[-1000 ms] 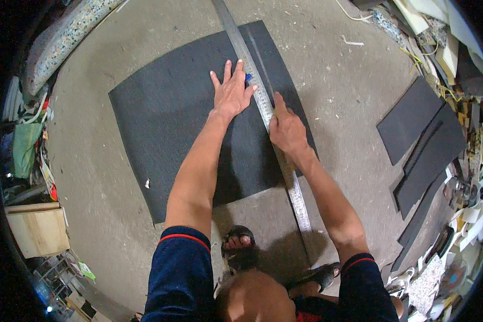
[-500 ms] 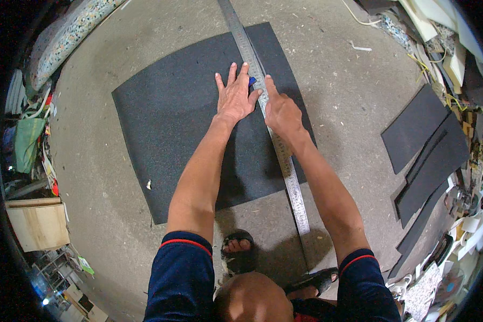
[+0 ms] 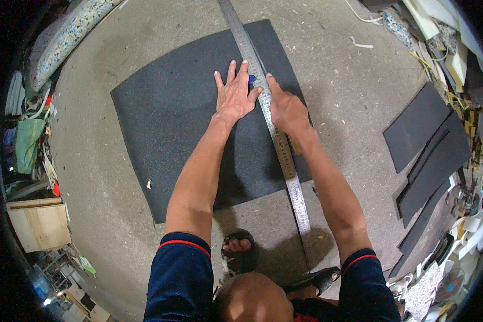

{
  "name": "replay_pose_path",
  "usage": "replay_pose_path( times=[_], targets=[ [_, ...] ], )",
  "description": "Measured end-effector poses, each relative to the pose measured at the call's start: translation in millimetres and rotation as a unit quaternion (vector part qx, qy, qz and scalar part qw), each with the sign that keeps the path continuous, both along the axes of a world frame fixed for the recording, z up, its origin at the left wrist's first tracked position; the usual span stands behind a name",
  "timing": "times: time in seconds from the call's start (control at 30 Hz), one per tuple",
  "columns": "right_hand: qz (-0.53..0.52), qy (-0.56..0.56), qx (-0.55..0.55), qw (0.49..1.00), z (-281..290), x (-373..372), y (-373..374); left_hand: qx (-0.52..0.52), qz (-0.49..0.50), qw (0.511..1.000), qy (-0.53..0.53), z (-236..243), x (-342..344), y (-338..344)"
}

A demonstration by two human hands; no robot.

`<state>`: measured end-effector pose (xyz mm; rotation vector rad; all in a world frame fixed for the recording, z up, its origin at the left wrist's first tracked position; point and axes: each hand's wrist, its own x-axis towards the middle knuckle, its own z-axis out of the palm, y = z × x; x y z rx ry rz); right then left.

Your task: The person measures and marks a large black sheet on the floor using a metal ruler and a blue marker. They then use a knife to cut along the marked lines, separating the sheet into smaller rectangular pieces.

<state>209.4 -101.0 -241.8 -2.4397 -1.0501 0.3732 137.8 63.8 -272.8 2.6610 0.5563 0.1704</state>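
A dark grey foam sheet (image 3: 166,129) lies flat on the floor in front of me. Across its right part runs a long metal ruler (image 3: 287,161), reaching past both the far and near edges of the sheet. My left hand (image 3: 235,97) presses down with fingers spread, its thumb on the ruler and the other fingers on the foam. A small blue object (image 3: 251,79) shows beside its index finger, against the ruler. Along the ruler's right side, my right hand (image 3: 288,110) is closed, index finger pointing forward; whatever it grips is hidden beneath it.
Several dark foam pieces (image 3: 416,126) lie overlapping on the right. Scraps and offcuts (image 3: 456,64) pile along the right side. A speckled foam roll (image 3: 72,40) is at the far left, above a green bag (image 3: 29,145) and a wooden box (image 3: 39,225). My sandalled feet (image 3: 239,247) stand near the ruler's near end.
My right hand has shifted slightly right, a little away from the ruler's edge. The left hand stays pressed on the ruler and foam.
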Motion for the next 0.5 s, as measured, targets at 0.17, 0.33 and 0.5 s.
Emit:
replay_pose_path(
  times=[0.17,0.33,0.5],
  targets=[
    [0.008,0.004,0.028,1.000,-11,16,5,-0.009,0.000,1.000,0.011,3,3,-2],
    [-0.001,0.039,-0.032,0.999,9,31,36,-0.002,0.000,1.000,0.014,2,0,0],
    [-0.004,0.036,-0.015,0.999,4,37,49,0.024,-0.006,1.000,-0.004,-6,3,3]
  ],
)
